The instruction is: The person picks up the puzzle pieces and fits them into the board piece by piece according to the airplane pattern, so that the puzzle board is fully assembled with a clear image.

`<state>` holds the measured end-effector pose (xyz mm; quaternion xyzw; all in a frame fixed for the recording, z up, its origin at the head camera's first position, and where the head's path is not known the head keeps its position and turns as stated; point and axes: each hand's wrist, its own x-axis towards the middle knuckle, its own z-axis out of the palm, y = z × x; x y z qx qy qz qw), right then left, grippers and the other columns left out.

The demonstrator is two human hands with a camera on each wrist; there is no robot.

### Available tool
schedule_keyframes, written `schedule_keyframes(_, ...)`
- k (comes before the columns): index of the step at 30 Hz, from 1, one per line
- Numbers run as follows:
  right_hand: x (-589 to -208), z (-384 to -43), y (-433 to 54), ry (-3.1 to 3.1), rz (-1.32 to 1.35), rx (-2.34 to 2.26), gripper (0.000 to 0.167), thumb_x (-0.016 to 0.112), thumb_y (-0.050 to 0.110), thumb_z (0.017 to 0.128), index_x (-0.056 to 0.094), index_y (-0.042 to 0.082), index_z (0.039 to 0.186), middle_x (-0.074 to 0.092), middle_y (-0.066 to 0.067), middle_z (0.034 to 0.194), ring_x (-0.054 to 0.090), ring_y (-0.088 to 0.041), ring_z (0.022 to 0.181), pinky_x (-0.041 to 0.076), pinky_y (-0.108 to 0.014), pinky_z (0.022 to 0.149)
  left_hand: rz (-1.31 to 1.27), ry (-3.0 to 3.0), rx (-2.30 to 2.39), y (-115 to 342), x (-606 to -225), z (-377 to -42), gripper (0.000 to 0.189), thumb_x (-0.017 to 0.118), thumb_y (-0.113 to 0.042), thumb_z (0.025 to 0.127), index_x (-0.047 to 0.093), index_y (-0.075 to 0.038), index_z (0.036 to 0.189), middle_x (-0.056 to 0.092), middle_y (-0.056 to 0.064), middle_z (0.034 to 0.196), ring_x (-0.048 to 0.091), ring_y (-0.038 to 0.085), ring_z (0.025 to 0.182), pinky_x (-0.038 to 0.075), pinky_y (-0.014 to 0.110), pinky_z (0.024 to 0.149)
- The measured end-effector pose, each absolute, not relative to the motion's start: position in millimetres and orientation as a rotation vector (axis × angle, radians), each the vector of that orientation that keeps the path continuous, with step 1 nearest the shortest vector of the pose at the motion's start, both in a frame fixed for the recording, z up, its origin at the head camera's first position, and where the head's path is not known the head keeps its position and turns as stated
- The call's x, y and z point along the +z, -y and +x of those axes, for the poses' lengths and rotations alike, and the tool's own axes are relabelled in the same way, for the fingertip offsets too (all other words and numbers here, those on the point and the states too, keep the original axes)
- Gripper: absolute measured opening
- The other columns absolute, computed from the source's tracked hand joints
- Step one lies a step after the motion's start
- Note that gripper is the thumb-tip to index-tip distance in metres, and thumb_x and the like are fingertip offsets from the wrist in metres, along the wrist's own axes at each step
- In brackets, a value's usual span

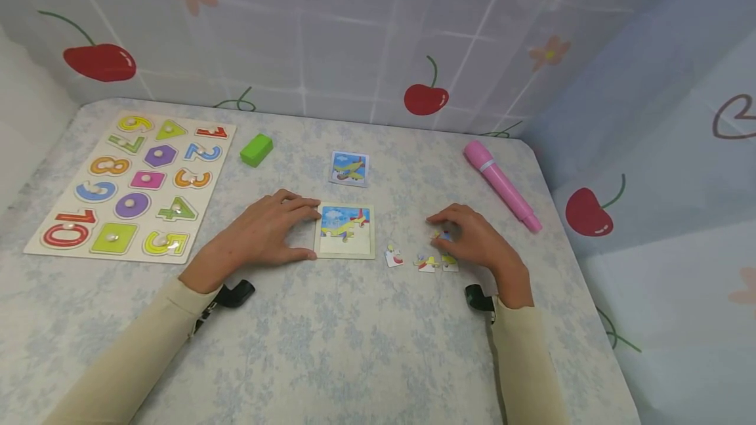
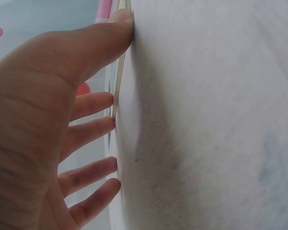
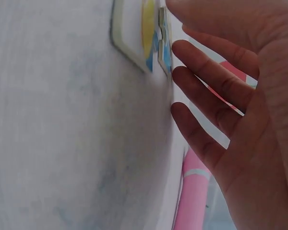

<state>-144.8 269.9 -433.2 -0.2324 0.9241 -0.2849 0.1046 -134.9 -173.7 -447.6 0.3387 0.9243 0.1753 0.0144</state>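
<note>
Where a cherry-print cloth [image 1: 354, 31] hangs behind and to the right, the table [image 1: 354, 346] carries everything else. At its left lies the number board [image 1: 201, 199], its shapes and digits seated. The left hand [image 1: 266, 228] has its fingers spread, with thumb and a fingertip touching the left edge of the frame. The right hand [image 1: 472, 238] is bent over the loose pieces, thumb and fingers apart; whether it touches one I cannot tell. Between the hands, flat, sits the frame [image 1: 347, 250], a plane picture filling its upper part and pale backing showing below. Slanting at the far right lies the pen [image 1: 502, 182], pink. Just behind the frame is the card [image 1: 350, 169], also showing a plane, and near the number board the green block [image 1: 256, 150]. Right of the frame, four pieces [image 1: 426, 263] lie near one another, one partly under the right hand.
</note>
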Motion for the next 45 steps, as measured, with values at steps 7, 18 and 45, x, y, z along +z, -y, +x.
schedule_keyframes(7, -436.5, -145.4, -279.1, -2.73, -0.715, -0.85, 0.033, 0.087, 0.011, 0.092, 0.08, 0.008, 0.124, 0.069, -0.009, 0.126, 0.058, -0.031, 0.122, 0.046, -0.055, 0.109, 1.052, -2.878, 0.543, 173.7, -446.5, -135.0, 0.078, 0.087, -0.06, 0.085, 0.067, -0.015, 0.146, 0.054, 0.003, 0.162, 0.05, 0.032, 0.14, 0.049, 0.056, 0.104)
schedule_keyframes(18, -439.5, -144.4, -281.9, -2.734, -0.743, -0.889, 0.023, 0.088, 0.009, 0.091, 0.082, 0.008, 0.113, 0.07, -0.008, 0.121, 0.059, -0.033, 0.122, 0.046, -0.055, 0.109, 1.04, -2.866, 0.548, 173.8, -446.1, -133.8, 0.078, 0.088, -0.059, 0.085, 0.067, -0.016, 0.146, 0.053, 0.003, 0.163, 0.05, 0.031, 0.14, 0.049, 0.057, 0.104)
schedule_keyframes(45, -430.3, -151.2, -241.1, -2.74, -0.824, -0.776, 0.031, 0.089, 0.021, 0.091, 0.08, 0.015, 0.121, 0.074, 0.002, 0.114, 0.062, -0.021, 0.112, 0.051, -0.047, 0.103, 1.045, -2.883, 0.54, 172.4, -446.0, -134.0, 0.076, 0.084, -0.061, 0.087, 0.067, -0.016, 0.145, 0.055, 0.003, 0.161, 0.051, 0.031, 0.14, 0.049, 0.057, 0.105)
